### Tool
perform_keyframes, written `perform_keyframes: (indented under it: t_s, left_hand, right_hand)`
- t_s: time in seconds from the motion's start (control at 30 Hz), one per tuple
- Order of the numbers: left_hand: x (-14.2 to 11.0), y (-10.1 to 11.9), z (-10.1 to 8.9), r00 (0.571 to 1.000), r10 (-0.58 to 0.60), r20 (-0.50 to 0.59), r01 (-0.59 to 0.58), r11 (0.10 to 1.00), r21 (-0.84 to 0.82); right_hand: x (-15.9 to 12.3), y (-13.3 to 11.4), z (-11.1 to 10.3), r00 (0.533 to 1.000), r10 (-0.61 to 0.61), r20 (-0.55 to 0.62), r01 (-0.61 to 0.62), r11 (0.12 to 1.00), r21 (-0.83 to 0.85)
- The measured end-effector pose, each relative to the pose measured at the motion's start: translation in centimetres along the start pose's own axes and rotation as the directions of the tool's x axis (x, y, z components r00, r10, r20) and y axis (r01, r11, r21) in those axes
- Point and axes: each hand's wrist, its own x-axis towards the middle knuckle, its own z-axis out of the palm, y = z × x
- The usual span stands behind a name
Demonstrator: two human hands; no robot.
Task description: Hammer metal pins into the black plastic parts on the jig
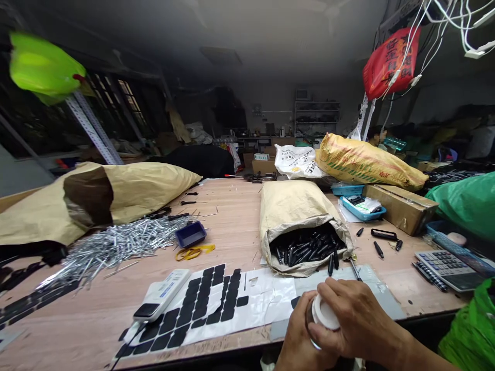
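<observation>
The left hand (296, 335) and right hand (361, 314) are closed round a white-lidded jar (327, 313) at 5 o'clock, near the table (232, 206) edge, where a loosened grip could drop it.

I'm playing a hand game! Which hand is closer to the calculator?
Right. The right hand, on the white lid, is to the left of the calculator; the left hand, around the jar, is farther left.
</observation>
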Motion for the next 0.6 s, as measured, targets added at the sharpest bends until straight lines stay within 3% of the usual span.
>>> perform_keyframes:
  t_s: [0.13, 0.2, 0.27, 0.3, 0.4, 0.47, 0.53, 0.6]
  left_hand:
    - [0.2, -1.2, 0.7, 0.970, 0.059, -0.236, 0.003, 0.967, 0.253]
    - [0.2, -2.2, 1.0, 0.908, 0.133, -0.396, 0.025, 0.929, 0.368]
    - [0.2, -2.9, 0.9, 0.858, 0.179, -0.481, 0.046, 0.907, 0.419]
    - [0.2, -3.2, 0.7, 0.856, 0.174, -0.487, 0.052, 0.907, 0.417]
    - [0.0, -3.3, -0.3, 0.911, 0.070, -0.406, 0.073, 0.942, 0.328]
    - [0.0, -3.0, -1.0, 0.939, 0.004, -0.344, 0.091, 0.961, 0.262]
    - [0.1, -2.6, -1.6, 0.955, -0.021, -0.296, 0.092, 0.969, 0.228]
    - [0.3, -2.1, -1.9, 0.966, -0.023, -0.256, 0.078, 0.975, 0.209]
  right_hand:
    - [0.1, -0.5, 1.3, 0.990, 0.122, -0.065, -0.125, 0.991, -0.049]
    - [0.2, -0.8, 2.0, 0.979, 0.190, -0.077, -0.195, 0.978, -0.070]
    - [0.4, -1.1, 2.3, 0.966, 0.255, -0.028, -0.257, 0.963, -0.080]
    - [0.5, -1.1, 2.4, 0.959, 0.284, 0.023, -0.281, 0.957, -0.076]
    - [0.8, -1.0, 1.5, 0.926, 0.317, 0.206, -0.319, 0.948, -0.025]
    - [0.9, -0.5, 0.5, 0.923, 0.291, 0.251, -0.306, 0.952, 0.022]
    - [1.1, 0.2, -0.7, 0.953, 0.191, 0.235, -0.217, 0.972, 0.090]
    - [1.4, 0.8, -1.8, 0.974, 0.005, 0.226, -0.048, 0.981, 0.188]
